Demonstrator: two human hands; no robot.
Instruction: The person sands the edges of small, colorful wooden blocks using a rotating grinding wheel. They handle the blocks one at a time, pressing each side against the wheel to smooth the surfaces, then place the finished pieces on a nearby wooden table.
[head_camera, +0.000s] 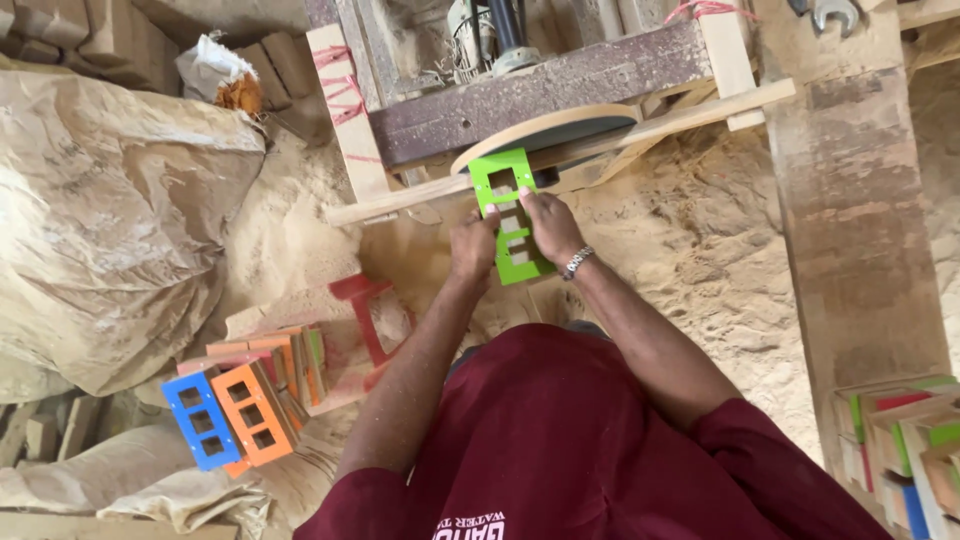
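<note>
At the sanding disc (545, 130), both hands (512, 240) apparently press a green panel (510, 215).

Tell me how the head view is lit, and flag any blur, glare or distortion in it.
Head view: even daylight, soft shadows, no harsh glare. The green cut-out panel is fairly sharp between the left hand and right hand, at the sanding disc. The blue and orange panels are crisp too. The frame edges look stretched, wide-angle style, and the maroon shirt looms large at the bottom.
</note>
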